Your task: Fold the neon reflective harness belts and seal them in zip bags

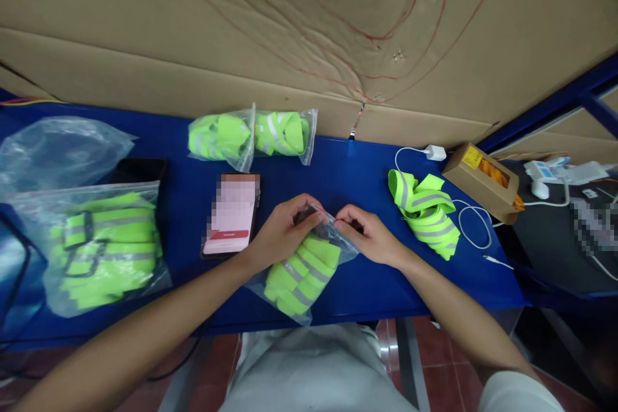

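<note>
1. Bag of green bands [302, 275], lower centre, near the worktop's [376, 293] front edge: your left hand [286, 232] and right hand [369, 235] grip its mouth; keep both pinches level.
2. Sideways, move between the phone [234, 212], centre-left, and loose green band [429, 215], centre-right.
3. Beyond, mind bagged bundles [221, 135] before the cardboard wall [193, 45].
</note>
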`<action>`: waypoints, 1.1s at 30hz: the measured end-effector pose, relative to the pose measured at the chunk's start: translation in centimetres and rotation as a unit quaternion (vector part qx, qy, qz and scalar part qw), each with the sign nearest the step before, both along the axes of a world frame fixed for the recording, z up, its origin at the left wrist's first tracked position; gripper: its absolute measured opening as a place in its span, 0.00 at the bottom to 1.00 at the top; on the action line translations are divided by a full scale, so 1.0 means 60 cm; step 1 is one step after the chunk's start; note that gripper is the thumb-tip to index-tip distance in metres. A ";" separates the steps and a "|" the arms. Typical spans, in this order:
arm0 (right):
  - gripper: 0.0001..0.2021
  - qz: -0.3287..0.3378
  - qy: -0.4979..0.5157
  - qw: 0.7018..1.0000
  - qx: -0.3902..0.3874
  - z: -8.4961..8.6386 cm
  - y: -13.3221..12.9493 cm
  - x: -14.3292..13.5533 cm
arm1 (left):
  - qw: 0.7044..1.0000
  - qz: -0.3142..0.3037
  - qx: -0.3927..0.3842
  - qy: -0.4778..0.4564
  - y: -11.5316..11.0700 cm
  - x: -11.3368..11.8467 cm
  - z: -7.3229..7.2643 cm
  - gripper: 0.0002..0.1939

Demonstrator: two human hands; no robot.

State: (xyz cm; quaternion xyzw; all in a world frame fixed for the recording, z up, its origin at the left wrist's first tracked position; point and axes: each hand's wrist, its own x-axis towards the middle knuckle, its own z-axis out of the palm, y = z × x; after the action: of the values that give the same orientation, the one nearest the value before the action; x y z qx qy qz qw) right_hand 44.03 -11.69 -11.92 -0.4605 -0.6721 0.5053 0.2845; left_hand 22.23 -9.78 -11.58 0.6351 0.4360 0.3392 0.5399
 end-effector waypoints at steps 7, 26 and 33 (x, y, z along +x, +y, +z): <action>0.17 -0.007 -0.016 1.000 -0.003 -0.007 0.000 0.004 | 1.000 -0.004 -0.005 0.001 0.003 0.003 -0.005 0.13; 0.14 0.004 -0.031 0.998 0.063 0.004 -0.011 -0.006 | 0.995 -0.089 -0.026 0.027 -0.004 0.002 -0.009 0.15; 0.12 0.038 -0.034 0.995 0.087 0.009 -0.015 0.001 | 0.989 -0.148 -0.017 0.009 0.000 -0.005 -0.007 0.15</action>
State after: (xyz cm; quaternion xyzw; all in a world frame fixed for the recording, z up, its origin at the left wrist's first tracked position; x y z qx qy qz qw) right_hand 44.12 -12.61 -11.35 -0.4252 -0.7394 0.4398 0.2813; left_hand 21.92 -9.78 -11.98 0.6865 0.3474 0.2425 0.5910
